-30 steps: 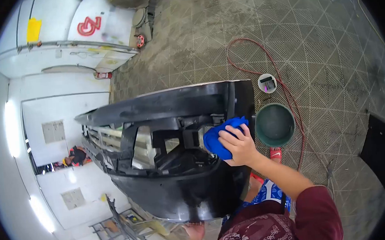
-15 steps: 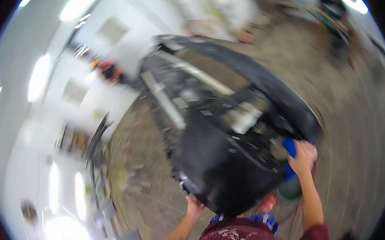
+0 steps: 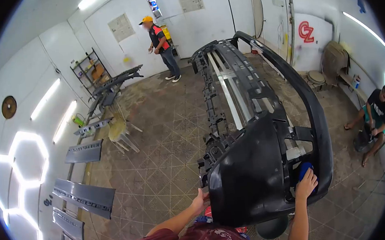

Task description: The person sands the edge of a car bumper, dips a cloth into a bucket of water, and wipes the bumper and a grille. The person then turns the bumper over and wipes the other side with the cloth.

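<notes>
A large black car bumper (image 3: 254,173) stretches away from the person's body, resting on a frame with pale metal bars (image 3: 229,97). At its near left edge is my left hand (image 3: 200,200), its fingers wrapped against the rim and partly hidden behind it. My right hand (image 3: 307,184) is on the near right part, closed on a blue cloth or pad (image 3: 305,171) by an opening in the bumper.
A person in a yellow cap (image 3: 160,46) stands by the far wall. Another person (image 3: 377,107) sits at the right. Grey panels (image 3: 84,196) and a plastic chair (image 3: 123,131) line the left side. A dark round container (image 3: 272,228) is below the bumper.
The view has turned and sharpened, so the bumper now points more straight ahead. Both hands are still at the bumper, and the blue item is still at my right hand.
</notes>
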A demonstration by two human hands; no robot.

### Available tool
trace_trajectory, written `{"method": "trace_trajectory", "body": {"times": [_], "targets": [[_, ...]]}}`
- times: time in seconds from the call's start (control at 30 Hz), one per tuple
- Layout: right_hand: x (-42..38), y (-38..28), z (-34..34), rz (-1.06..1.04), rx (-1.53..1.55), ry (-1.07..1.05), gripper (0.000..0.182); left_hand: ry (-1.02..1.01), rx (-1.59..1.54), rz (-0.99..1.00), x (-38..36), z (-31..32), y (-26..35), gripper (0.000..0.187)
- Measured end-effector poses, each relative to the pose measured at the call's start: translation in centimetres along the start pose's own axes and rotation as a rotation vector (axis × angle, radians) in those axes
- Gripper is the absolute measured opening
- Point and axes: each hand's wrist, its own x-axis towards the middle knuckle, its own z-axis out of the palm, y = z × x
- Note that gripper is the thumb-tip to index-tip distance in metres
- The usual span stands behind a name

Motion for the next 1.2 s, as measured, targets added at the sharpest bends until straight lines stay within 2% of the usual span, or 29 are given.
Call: {"method": "trace_trajectory", "body": {"times": [0.07,0.13,0.17,0.23,0.27,0.33,0.37,0.4,0.43,0.47,0.53,0.57,0.6,0.67,0.7,0.77,0.93,1.0,1.07,1.13,1.17,1.2], "targets": [[0.7,-1.1,-2.2,0.096,-0.007,-0.198,0.07,-0.006,-0.024,-0.01,0.0,-0.6,0.6,0.092],[2.3,-1.9,-2.6,0.136,0.016,-0.161,0.06,-0.033,-0.015,-0.064,0.3,-1.6,-0.1,0.092],[3.0,-2.0,-2.7,0.131,0.071,-0.176,0.057,-0.08,-0.004,-0.02,1.0,-2.2,-0.4,0.092],[4.8,-3.7,-6.6,0.204,0.104,-0.258,0.047,-0.199,-0.089,-0.021,1.7,-3.0,-0.7,0.094],[5.3,-4.2,-7.1,0.191,0.082,-0.262,0.049,-0.262,-0.05,-0.097,1.1,-2.1,0.0,0.094],[5.5,-3.8,-5.5,0.227,0.069,-0.251,0.047,-0.152,-0.007,0.02,-1.9,0.1,2.2,0.095],[5.4,-3.5,-5.6,0.266,0.064,-0.267,0.045,-0.21,0.027,-0.043,-1.6,-0.5,1.6,0.095],[5.1,-2.4,-3.8,0.287,0.025,-0.245,0.051,-0.204,0.01,-0.046,-1.1,-1.3,1.0,0.094],[4.7,-0.9,-2.5,0.31,0.187,-0.178,0.05,-0.186,-0.014,-0.039,-0.3,-2.1,0.7,0.092],[4.7,0.4,-2.9,0.456,0.381,-0.206,0.045,-0.218,-0.007,-0.062,0.3,-2.4,0.7,0.092],[3.6,4.6,-2.6,0.75,1.315,-0.238,0.037,-0.23,-0.043,-0.036,0.2,-2.5,0.5,0.092],[2.7,5.0,-4.8,0.863,1.487,-0.101,0.035,-0.198,-0.042,-0.017,0.0,-2.0,0.6,0.093],[2.1,5.1,-7.2,0.96,1.577,0.039,0.041,-0.199,-0.058,-0.018,-0.1,-1.7,0.6,0.093],[0.7,6.7,-7.0,0.771,1.578,0.339,0.049,-0.159,-0.095,-0.014,0.3,-1.2,0.4,0.093],[0.7,6.3,-7.1,0.771,1.582,0.323,0.049,-0.107,-0.077,0.017,0.5,-0.9,-0.3,0.093],[1.6,2.8,-8.9,0.545,0.798,0.571,0.055,-0.083,-0.072,0.035,0.1,-0.2,-0.8,0.094],[6.9,-1.1,-3.7,0.086,0.571,0.458,0.065,0.033,-0.075,0.163,0.2,1.8,-2.7,0.096],[7.1,-2.8,-3.9,0.0,0.494,0.376,0.068,0.172,-0.072,0.215,0.5,2.6,-3.5,0.097],[6.1,-3.6,-3.4,0.07,0.481,0.321,0.067,0.157,-0.157,0.207,-1.9,5.6,-1.1,0.099],[4.2,-2.1,-0.8,0.031,0.458,0.313,0.058,0.348,-0.136,0.25,1.4,3.6,-4.1,0.098],[2.4,-1.8,-0.6,-0.012,0.335,0.327,0.061,0.279,-0.228,0.285,3.0,2.7,-5.3,0.097],[0.7,-1.9,-1.0,0.004,0.239,0.222,0.064,0.188,-0.314,0.318,3.6,2.1,-6.2,0.096]]}}
